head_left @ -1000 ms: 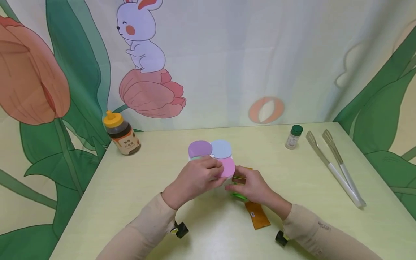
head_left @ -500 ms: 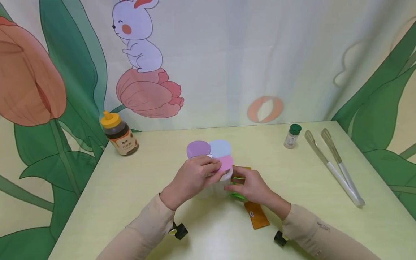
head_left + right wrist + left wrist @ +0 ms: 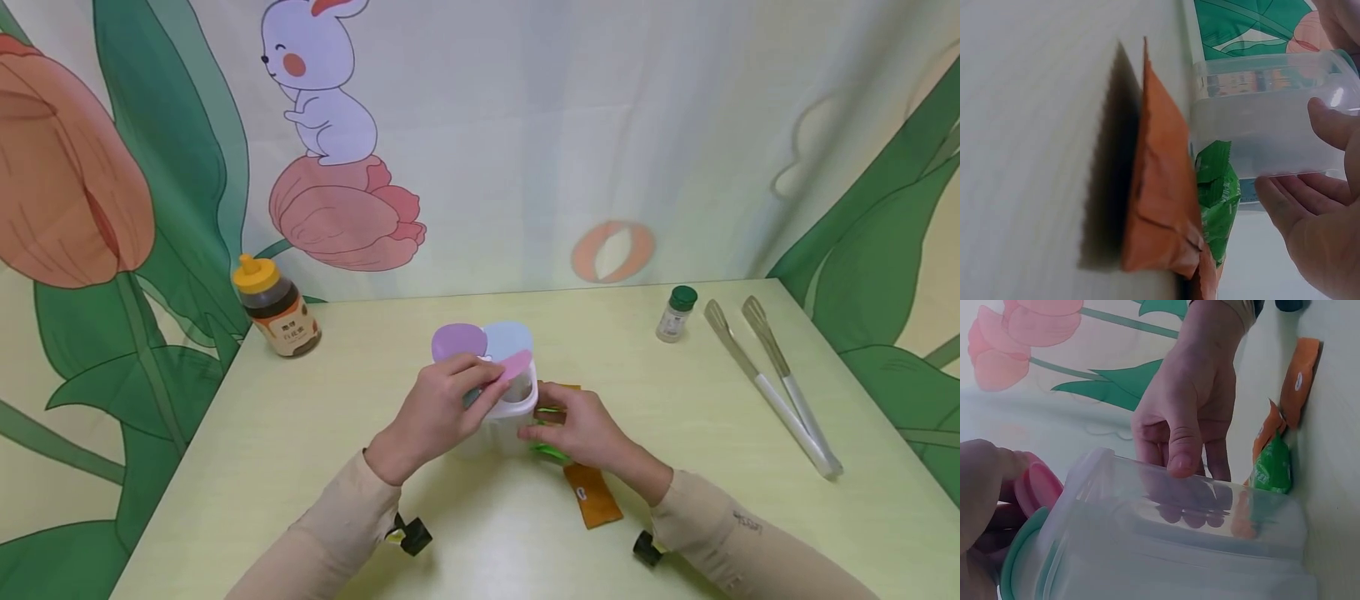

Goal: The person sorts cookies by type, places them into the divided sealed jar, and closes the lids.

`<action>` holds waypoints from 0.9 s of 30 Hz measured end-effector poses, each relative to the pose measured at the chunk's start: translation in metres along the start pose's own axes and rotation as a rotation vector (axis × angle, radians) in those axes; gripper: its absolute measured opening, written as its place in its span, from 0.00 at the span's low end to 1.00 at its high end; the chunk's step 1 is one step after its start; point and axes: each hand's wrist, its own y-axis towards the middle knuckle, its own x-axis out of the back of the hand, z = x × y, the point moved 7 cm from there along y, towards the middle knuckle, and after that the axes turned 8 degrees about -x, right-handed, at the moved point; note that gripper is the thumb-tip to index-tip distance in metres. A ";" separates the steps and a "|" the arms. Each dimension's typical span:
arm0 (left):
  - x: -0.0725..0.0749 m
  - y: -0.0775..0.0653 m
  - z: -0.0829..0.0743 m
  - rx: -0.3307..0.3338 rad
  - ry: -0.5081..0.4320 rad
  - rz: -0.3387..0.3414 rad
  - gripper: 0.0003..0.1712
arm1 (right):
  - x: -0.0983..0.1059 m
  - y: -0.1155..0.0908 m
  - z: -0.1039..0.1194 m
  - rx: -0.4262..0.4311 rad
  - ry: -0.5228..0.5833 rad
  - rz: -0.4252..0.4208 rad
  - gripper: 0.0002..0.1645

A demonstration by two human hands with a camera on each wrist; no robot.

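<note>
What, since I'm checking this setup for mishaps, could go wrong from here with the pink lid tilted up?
The pink lid could flop shut if the left hand loses its pinch. The translucent container might slide or tip if the lid is tugged hard, since the right hand braces only one side. The green packet, close beside that hand, could get nudged.
</note>
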 end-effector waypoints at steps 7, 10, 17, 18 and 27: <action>0.003 -0.003 0.004 0.049 -0.046 -0.032 0.08 | 0.001 0.000 0.005 0.018 -0.016 0.023 0.35; 0.004 -0.004 0.006 0.075 -0.075 -0.038 0.09 | 0.003 -0.001 0.007 0.034 -0.061 0.052 0.34; 0.008 -0.009 0.010 0.101 -0.112 -0.116 0.07 | 0.007 0.001 0.003 0.049 -0.179 0.109 0.27; 0.009 -0.009 0.011 0.105 -0.117 -0.127 0.07 | 0.008 0.002 0.003 0.056 -0.193 0.107 0.27; 0.011 -0.012 0.015 0.145 -0.140 -0.180 0.06 | 0.021 0.008 -0.003 0.039 -0.303 0.019 0.21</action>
